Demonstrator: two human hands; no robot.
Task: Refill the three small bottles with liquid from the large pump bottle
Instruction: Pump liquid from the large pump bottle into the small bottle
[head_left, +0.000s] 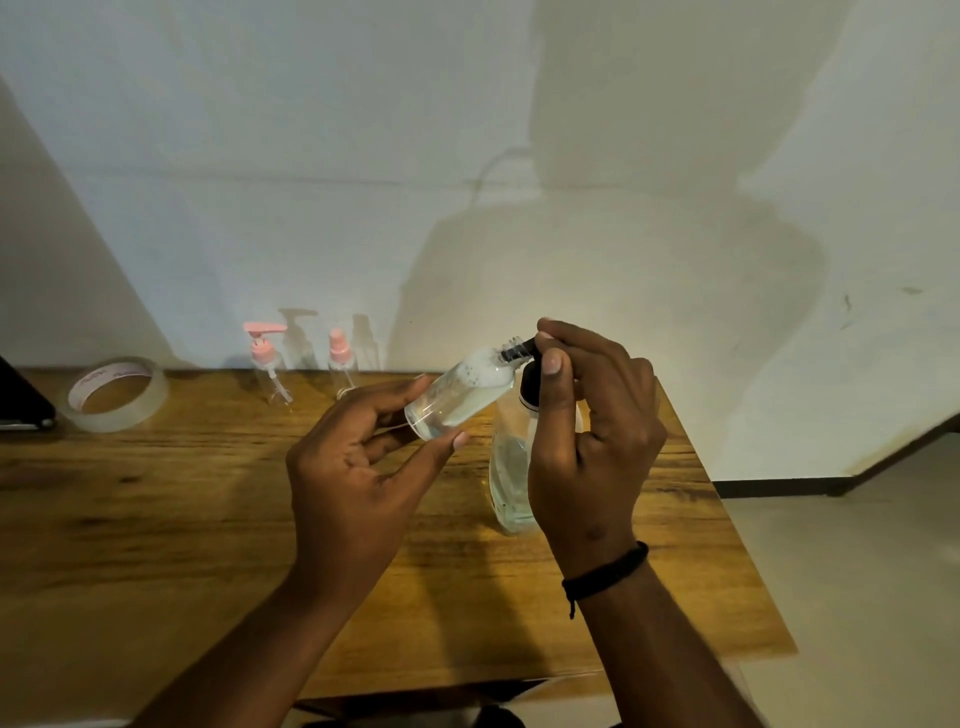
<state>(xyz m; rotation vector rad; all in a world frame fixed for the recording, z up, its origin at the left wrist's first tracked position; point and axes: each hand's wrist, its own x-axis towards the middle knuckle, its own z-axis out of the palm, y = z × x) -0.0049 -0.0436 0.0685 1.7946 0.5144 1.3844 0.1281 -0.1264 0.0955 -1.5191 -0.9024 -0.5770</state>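
Above the wooden surface (156, 519), near its right half, both hands work at one small clear bottle (457, 392). Left hand (358, 467): its grip pinches the base of this small bottle between fingertips and thumb, holding it raised and tilted, neck up and to the right. White foam sits in the upper part of the bottle, with pale liquid lower down. Right hand (587, 431): fingers curled over the black pump head (530, 353) of the large pump bottle (511, 478), thumb and forefinger grasping at the spout, whose black tip enters the threaded open neck of the small bottle. The large pump bottle is clear, stands upright on the surface just below and right of the small bottle, and is partly hidden behind the right hand; some clear liquid shows in it. A black cord band (605, 574) circles the right wrist.

At the far edge of the surface, against the wall (363, 156), stand two further small clear bottles side by side: one with a pink pump top (267, 364), and one with a pink spray top (341, 364) to its right. Whether either contains liquid cannot be told. Left of these lies a roll of clear tape (117, 392), flat on the surface. A dark object (21, 400) shows at the left border, too cropped to identify.
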